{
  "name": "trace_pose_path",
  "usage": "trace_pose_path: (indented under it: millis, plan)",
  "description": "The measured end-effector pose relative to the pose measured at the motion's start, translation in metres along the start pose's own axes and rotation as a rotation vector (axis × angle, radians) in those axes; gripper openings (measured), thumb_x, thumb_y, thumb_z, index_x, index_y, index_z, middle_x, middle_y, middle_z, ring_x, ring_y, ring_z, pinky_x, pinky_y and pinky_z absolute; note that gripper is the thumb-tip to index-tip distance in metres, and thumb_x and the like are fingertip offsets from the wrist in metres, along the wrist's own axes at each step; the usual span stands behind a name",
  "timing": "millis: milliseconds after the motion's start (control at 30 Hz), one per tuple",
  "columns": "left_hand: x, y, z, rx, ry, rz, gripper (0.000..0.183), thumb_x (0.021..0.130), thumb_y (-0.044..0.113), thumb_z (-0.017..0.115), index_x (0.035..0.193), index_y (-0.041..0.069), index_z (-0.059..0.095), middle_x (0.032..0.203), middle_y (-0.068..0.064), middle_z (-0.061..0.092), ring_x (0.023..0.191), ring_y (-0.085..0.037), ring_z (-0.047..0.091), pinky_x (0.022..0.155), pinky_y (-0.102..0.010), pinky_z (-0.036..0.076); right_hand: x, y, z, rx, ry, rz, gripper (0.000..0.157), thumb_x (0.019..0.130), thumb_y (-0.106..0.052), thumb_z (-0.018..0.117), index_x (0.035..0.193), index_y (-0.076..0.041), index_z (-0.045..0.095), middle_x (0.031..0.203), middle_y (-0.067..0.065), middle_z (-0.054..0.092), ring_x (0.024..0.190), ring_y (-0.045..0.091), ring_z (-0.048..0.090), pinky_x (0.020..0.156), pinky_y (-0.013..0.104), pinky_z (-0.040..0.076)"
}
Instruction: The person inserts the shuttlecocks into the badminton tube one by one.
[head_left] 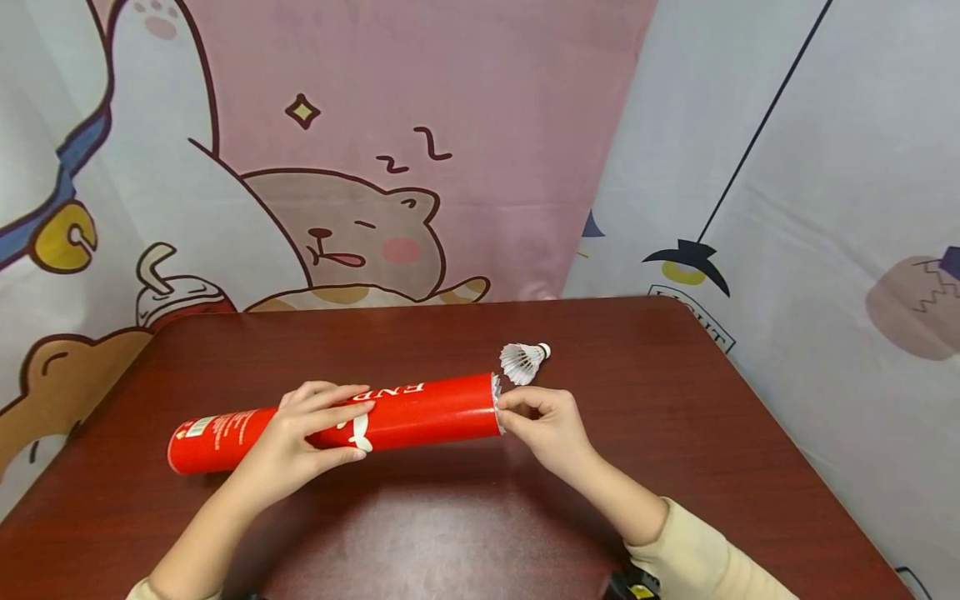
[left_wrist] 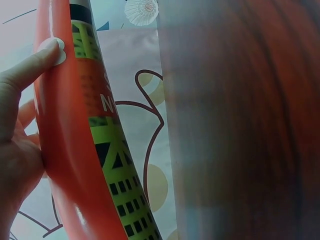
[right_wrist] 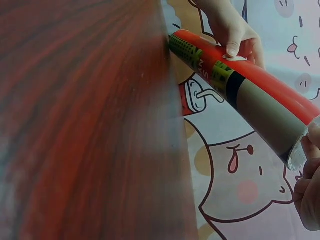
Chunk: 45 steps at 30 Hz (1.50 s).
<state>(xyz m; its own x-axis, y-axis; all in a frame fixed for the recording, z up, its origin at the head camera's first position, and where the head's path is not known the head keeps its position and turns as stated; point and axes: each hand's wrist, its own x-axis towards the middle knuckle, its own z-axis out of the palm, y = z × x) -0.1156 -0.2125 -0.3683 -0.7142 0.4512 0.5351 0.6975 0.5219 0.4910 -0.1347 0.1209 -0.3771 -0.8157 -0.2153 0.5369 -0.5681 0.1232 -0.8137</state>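
Note:
A long red shuttlecock tube (head_left: 442, 410) lies slantwise above the table, its right end raised a little. Round its middle, my left hand (head_left: 303, 429) grips it from above, the thumb on the near side. The thumb and fingers also show on the tube (left_wrist: 65, 150) in the left wrist view. At the tube's right mouth, my right hand (head_left: 551, 429) pinches the white feathered edge of a shuttlecock (right_wrist: 297, 156), most of which is hidden inside the tube. Another white shuttlecock (head_left: 522, 362) lies on its side on the table just behind that mouth.
The dark red-brown wooden table (head_left: 465, 525) has rounded far corners. A cartoon-printed cloth (head_left: 510, 167) hangs behind it and along its sides. A small black object with a yellow mark (head_left: 636, 586) shows by the right sleeve.

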Motion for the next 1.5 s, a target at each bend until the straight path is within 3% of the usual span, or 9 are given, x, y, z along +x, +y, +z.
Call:
trace_pose_path:
  millis: [200, 433, 633, 867, 1033, 1200, 1400, 1500]
  plan:
    - [0.0, 0.001, 0.0, 0.0, -0.002, -0.005, 0.06, 0.064, 0.016, 0.09, 0.121, 0.022, 0.069, 0.129, 0.004, 0.058, 0.114, -0.015, 0.046, 0.091, -0.039, 0.027, 0.005, 0.001, 0.007, 0.059, -0.027, 0.0, 0.018, 0.073, 0.02, 0.063, 0.077, 0.004, 0.07, 0.061, 0.002, 0.06, 0.052, 0.007, 0.046, 0.046, 0.021, 0.04]
    - [0.001, 0.001, 0.0, -0.003, 0.008, 0.006, 0.062, 0.062, 0.015, 0.09, 0.121, 0.022, 0.069, 0.129, 0.002, 0.059, 0.114, -0.017, 0.046, 0.091, -0.041, 0.027, 0.01, 0.002, 0.014, 0.137, -0.059, 0.01, 0.014, 0.073, 0.02, 0.063, 0.074, 0.006, 0.068, 0.058, -0.001, 0.057, 0.05, 0.007, 0.043, 0.045, 0.022, 0.039]
    - [0.001, -0.001, 0.001, 0.004, 0.023, 0.042, 0.066, 0.06, 0.009, 0.09, 0.121, 0.02, 0.069, 0.127, -0.002, 0.06, 0.112, -0.018, 0.047, 0.089, -0.042, 0.028, 0.011, 0.001, 0.009, 0.13, -0.085, 0.012, 0.014, 0.073, 0.019, 0.063, 0.077, 0.007, 0.069, 0.059, 0.0, 0.059, 0.05, 0.008, 0.043, 0.046, 0.022, 0.038]
    - [0.002, -0.002, 0.001, 0.016, 0.024, 0.037, 0.064, 0.062, 0.013, 0.09, 0.122, 0.021, 0.068, 0.128, -0.001, 0.06, 0.113, -0.017, 0.046, 0.089, -0.042, 0.028, 0.012, 0.003, -0.003, 0.083, -0.114, -0.034, 0.017, 0.073, 0.019, 0.067, 0.08, 0.004, 0.07, 0.071, 0.006, 0.064, 0.054, 0.011, 0.046, 0.047, 0.023, 0.038]
    - [0.002, -0.003, 0.001, 0.018, 0.031, 0.043, 0.064, 0.062, 0.014, 0.09, 0.122, 0.021, 0.068, 0.128, -0.002, 0.06, 0.112, -0.017, 0.047, 0.089, -0.042, 0.028, 0.016, -0.006, -0.011, 0.039, -0.077, -0.065, 0.016, 0.072, 0.02, 0.07, 0.082, 0.008, 0.068, 0.07, 0.003, 0.064, 0.053, 0.011, 0.044, 0.046, 0.024, 0.037]
    - [0.001, -0.003, 0.001, 0.016, 0.042, 0.055, 0.065, 0.061, 0.012, 0.09, 0.122, 0.02, 0.069, 0.127, -0.004, 0.061, 0.112, -0.017, 0.047, 0.087, -0.042, 0.028, 0.022, -0.02, -0.018, 0.019, -0.005, -0.04, 0.013, 0.074, 0.018, 0.071, 0.084, 0.011, 0.067, 0.059, 0.002, 0.055, 0.051, 0.012, 0.041, 0.045, 0.023, 0.034]
    - [0.001, -0.001, 0.0, 0.015, 0.057, 0.068, 0.064, 0.061, 0.013, 0.091, 0.121, 0.019, 0.069, 0.126, -0.004, 0.061, 0.11, -0.019, 0.047, 0.087, -0.041, 0.028, 0.028, -0.004, -0.03, 0.015, 0.095, -0.035, 0.015, 0.075, 0.017, 0.07, 0.088, 0.014, 0.065, 0.065, 0.001, 0.06, 0.051, 0.008, 0.043, 0.045, 0.021, 0.033]
    - [0.0, -0.001, 0.001, 0.017, 0.053, 0.062, 0.064, 0.061, 0.013, 0.09, 0.122, 0.019, 0.069, 0.127, -0.003, 0.061, 0.111, -0.019, 0.047, 0.087, -0.042, 0.028, 0.03, 0.007, -0.035, 0.0, 0.122, -0.039, 0.017, 0.076, 0.016, 0.071, 0.092, 0.015, 0.065, 0.075, 0.008, 0.065, 0.052, 0.01, 0.045, 0.047, 0.02, 0.035]
